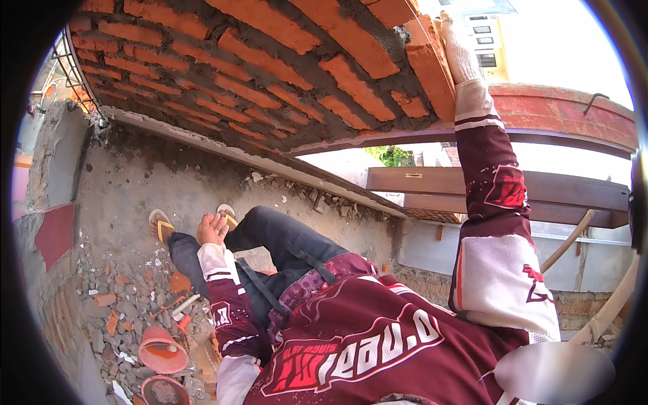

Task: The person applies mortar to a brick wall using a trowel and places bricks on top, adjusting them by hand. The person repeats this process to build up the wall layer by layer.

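My right hand (460,50), in a whitish work glove, is raised high and grips the end brick (432,71) at the top of an orange brick wall (270,67) with grey mortar joints. My bare left hand (212,230) hangs beside my thigh, holding nothing, fingers loosely apart. Maroon and white sleeves cover both arms. Below, my dark trousers (277,236) and my feet in yellow-strapped sandals (162,226) stand on a dusty concrete floor.
Broken brick rubble (111,297) litters the floor at the left. Two orange pans (162,351) lie near the lower edge. Brown wooden beams (432,182) and a red curved parapet (560,108) run behind the wall's end. Bamboo poles (607,310) lean at the right.
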`<state>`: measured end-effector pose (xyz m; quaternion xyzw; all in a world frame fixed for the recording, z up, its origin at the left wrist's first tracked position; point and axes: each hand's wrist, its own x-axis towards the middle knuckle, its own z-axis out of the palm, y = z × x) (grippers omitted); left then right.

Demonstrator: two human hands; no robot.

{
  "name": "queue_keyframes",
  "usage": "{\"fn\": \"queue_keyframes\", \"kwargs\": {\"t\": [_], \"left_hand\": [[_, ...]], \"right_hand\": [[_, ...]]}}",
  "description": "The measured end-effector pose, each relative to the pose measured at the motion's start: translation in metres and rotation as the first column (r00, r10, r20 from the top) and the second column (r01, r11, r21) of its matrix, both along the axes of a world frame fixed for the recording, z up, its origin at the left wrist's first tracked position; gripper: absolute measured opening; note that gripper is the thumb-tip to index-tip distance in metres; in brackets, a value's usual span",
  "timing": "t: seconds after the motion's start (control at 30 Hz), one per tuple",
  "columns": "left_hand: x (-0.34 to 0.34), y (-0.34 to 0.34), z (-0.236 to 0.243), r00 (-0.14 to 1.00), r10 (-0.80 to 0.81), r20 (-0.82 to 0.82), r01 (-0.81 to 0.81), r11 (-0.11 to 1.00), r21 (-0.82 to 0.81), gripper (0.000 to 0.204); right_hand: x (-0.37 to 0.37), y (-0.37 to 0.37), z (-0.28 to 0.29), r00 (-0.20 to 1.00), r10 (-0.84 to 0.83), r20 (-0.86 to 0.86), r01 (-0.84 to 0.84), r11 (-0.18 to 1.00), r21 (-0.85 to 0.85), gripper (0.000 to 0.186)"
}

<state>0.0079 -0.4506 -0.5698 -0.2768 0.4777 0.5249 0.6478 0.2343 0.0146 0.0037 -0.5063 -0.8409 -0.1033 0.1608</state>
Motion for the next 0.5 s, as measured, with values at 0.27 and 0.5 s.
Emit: {"fn": "queue_keyframes", "kwargs": {"t": [0.27,0.5], "left_hand": [[-0.009,-0.018,0.004,0.999,-0.051,-0.015,0.05,0.998,-0.048,0.062],[-0.018,-0.035,-0.035,0.996,-0.09,0.013,0.089,0.996,0.031,0.049]], "right_hand": [[-0.021,-0.026,0.001,0.993,-0.109,0.04,0.109,0.994,0.008,0.054],[-0.047,-0.025,0.022,0.893,-0.009,-0.449,-0.062,0.988,-0.144,0.053]]}}
